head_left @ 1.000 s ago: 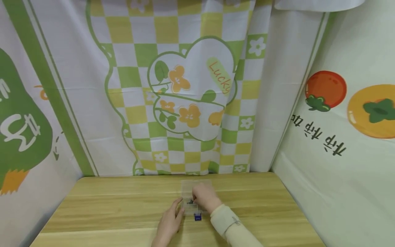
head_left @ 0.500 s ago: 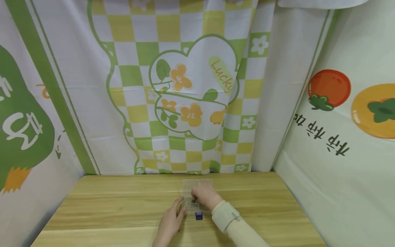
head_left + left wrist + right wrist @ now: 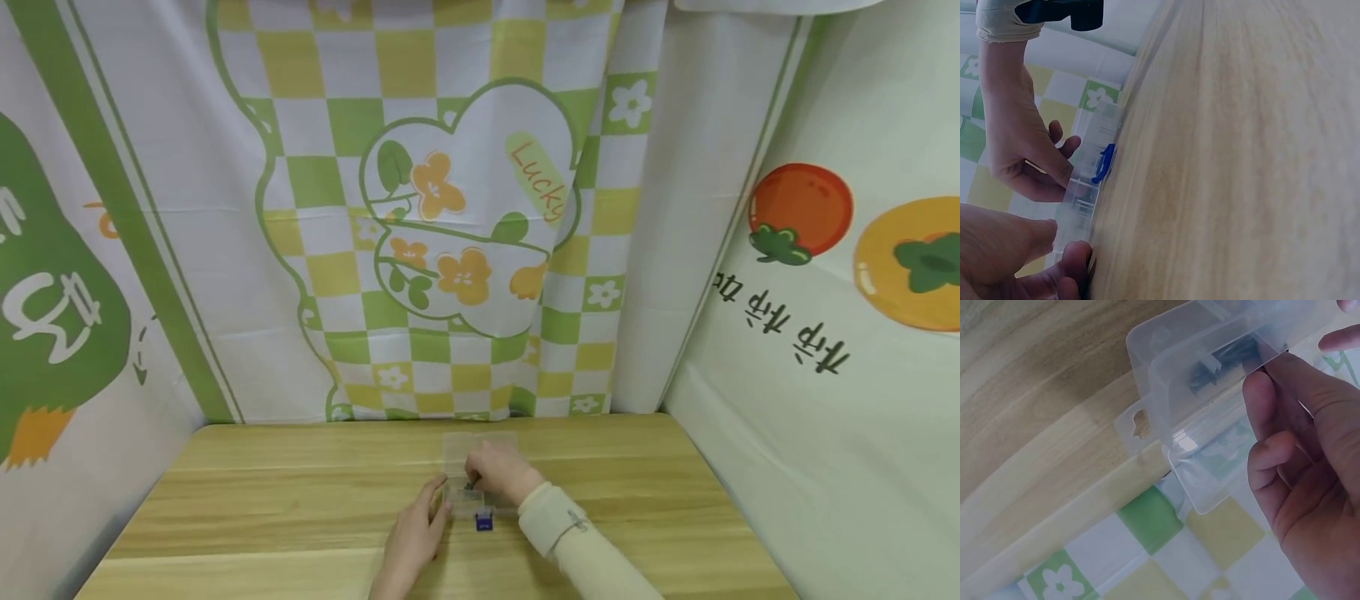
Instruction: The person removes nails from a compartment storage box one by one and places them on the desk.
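Observation:
A clear plastic storage box [image 3: 465, 503] with a blue latch [image 3: 484, 522] at its front stands on the table, lid [image 3: 459, 450] folded open behind it. Its near left corner is held between the thumb and fingers of my left hand [image 3: 415, 533]. My right hand [image 3: 501, 473] comes over from the right, thumb and forefinger reaching down into the box and other fingers curled. Small dark pieces resembling screws [image 3: 1229, 359] show through the box wall at those fingertips. The tips are hidden, so I cannot tell whether they pinch any.
The wooden table [image 3: 285, 500] reaches back to a checked curtain [image 3: 450, 367], close behind the lid. White printed cloths hang at both sides, a tomato picture [image 3: 801, 212] on the right one. A hanging tab [image 3: 1138, 425] sticks out from the box.
My right fingertips have shifted slightly inside the box among the dark pieces. The left hand stays at the box's left side. The head view has tilted a little.

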Tool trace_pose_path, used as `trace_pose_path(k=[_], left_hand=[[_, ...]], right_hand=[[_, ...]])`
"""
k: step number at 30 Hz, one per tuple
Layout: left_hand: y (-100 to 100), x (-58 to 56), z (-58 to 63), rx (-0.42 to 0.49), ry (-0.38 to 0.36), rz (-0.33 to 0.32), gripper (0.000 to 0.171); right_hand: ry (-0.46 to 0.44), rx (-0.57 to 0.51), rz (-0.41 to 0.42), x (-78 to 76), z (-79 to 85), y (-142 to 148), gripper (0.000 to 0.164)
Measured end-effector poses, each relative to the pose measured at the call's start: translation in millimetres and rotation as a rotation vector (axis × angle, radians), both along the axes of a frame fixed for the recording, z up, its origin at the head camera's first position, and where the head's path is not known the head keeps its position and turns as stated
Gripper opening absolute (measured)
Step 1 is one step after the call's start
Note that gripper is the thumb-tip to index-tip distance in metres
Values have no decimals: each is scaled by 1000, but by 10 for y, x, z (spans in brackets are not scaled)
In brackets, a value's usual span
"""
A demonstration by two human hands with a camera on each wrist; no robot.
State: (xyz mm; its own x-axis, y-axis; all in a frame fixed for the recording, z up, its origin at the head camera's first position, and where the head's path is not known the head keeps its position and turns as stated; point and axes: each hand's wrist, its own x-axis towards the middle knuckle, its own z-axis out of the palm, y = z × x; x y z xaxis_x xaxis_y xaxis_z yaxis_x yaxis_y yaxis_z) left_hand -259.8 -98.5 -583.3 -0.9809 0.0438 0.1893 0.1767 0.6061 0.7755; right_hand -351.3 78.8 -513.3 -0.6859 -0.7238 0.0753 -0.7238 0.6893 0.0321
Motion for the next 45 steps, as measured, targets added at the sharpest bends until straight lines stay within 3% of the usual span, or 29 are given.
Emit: trace_pose_path(k=[6, 22, 34, 45], left_hand=[[19, 4, 14, 1, -25, -9, 47], [37, -3, 58, 4, -19, -7, 46], [3, -10, 28, 11, -37, -6, 45], [18, 24, 61, 22, -58, -7, 46]], right_hand=[[-61, -16, -39, 9, 21, 43, 12], [-133, -208, -111, 19, 56, 208, 8], [-94, -264, -91, 84, 108, 220, 6], [-150, -401, -53, 213, 227, 323, 6]])
